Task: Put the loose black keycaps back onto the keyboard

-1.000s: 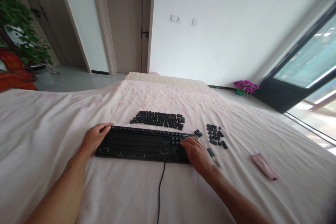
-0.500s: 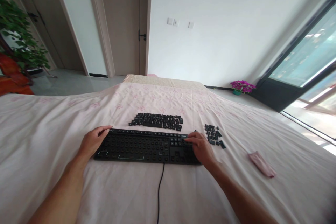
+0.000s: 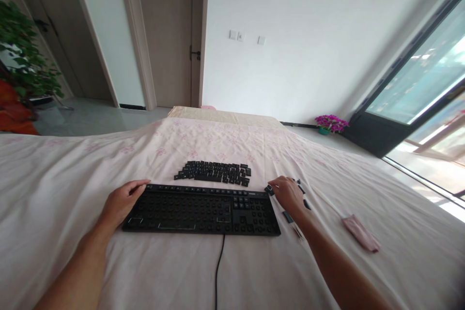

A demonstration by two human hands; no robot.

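Note:
A black keyboard (image 3: 214, 210) lies flat on the bedsheet, most of its keycaps off. My left hand (image 3: 125, 198) holds its upper left corner, thumb and fingers closed at the edge. Past the keyboard's upper right corner, my right hand (image 3: 288, 196) is down among loose keycaps, its fingertips pinched at a small black keycap (image 3: 269, 190). The hand covers most of that pile. A larger group of loose keycaps (image 3: 214, 173) is laid out in rows behind the keyboard. Beneath my right wrist lies a thin tool with metal prongs (image 3: 297, 230), partly hidden.
The keyboard's cable (image 3: 218, 271) runs toward me over the pale floral bedsheet (image 3: 163, 271). A pink cloth pouch (image 3: 361, 233) lies to the right. Beyond the bed are a door (image 3: 165, 34), a leafy plant (image 3: 27, 58) and purple flowers (image 3: 331, 123).
My right hand has moved right, from the keyboard's upper right keys to the loose keycaps beside it. This uncovers the number pad and the pronged tool. My left hand stays at the corner.

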